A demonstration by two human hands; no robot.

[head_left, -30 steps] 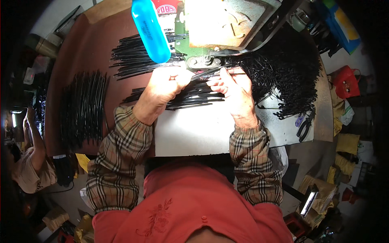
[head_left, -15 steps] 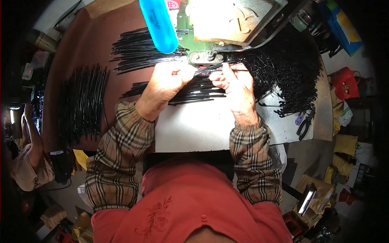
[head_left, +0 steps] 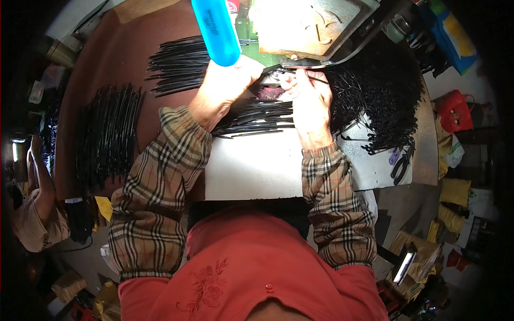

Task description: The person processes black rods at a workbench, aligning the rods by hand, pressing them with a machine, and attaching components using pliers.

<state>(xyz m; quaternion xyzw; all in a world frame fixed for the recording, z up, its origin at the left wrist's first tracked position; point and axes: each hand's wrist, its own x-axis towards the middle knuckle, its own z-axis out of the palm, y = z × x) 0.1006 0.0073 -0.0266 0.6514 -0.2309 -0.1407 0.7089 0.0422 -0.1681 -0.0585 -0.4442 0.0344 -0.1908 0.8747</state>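
Under the bright light, my left hand (head_left: pixel 227 85) is closed, its fingertips at one end of a thin black cable-like strip (head_left: pixel 272 69) in front of the green machine (head_left: pixel 262 58). My right hand (head_left: pixel 309 107) pinches the strip farther right, just below a metal lever (head_left: pixel 308 63). A long blue object (head_left: pixel 217 32) hangs over the machine and partly covers my left hand. Beneath my hands lies a row of similar black strips (head_left: pixel 254 119) on a white sheet (head_left: pixel 251 166). The spot where the strip meets the machine is partly hidden by my fingers.
More black strips (head_left: pixel 176 64) lie at the back left, and another stack (head_left: pixel 110 134) at the far left. A large tangled heap of strips (head_left: pixel 375 101) fills the right side, with black-handled pliers (head_left: pixel 401 167) near its edge. Another person (head_left: pixel 43 208) sits at far left.
Both hands have moved up toward the machine, the left also to the right, bringing the strip to the metal lever. The blue object appears slightly shifted upward and right.
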